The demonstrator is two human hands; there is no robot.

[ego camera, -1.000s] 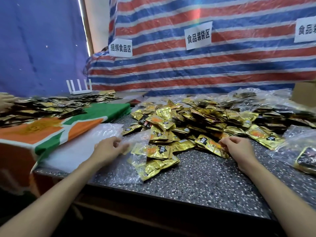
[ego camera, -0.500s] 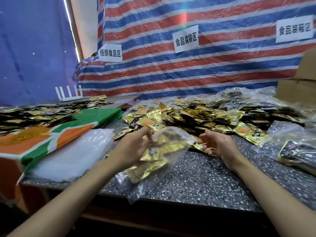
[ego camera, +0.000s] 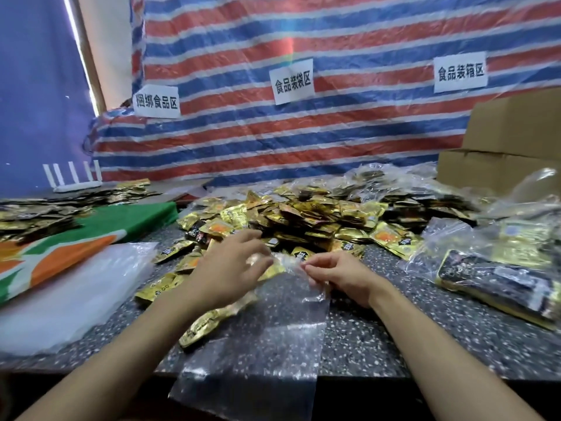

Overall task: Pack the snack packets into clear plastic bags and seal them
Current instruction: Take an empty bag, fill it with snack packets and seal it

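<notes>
A clear plastic bag (ego camera: 273,335) lies flat on the speckled table (ego camera: 394,338), its lower end hanging over the front edge. My right hand (ego camera: 343,278) pinches the bag's top edge between thumb and fingers. My left hand (ego camera: 230,268) reaches toward the bag's mouth with fingers stretched out, blurred by motion. Gold snack packets (ego camera: 206,323) lie under my left wrist; whether they are inside the bag is unclear. A big heap of gold packets (ego camera: 303,214) fills the table just beyond both hands.
A stack of empty clear bags (ego camera: 76,293) lies left, beside a green and orange cloth (ego camera: 100,235) bearing more packets (ego camera: 36,214). Filled bags (ego camera: 501,268) sit right, cardboard boxes (ego camera: 510,147) behind them. A white router (ego camera: 73,177) stands far left before the striped tarp.
The bag, lifted half a second ago in my left hand with packets in it, now lies flat on the table. My right hand has taken hold of its top edge.
</notes>
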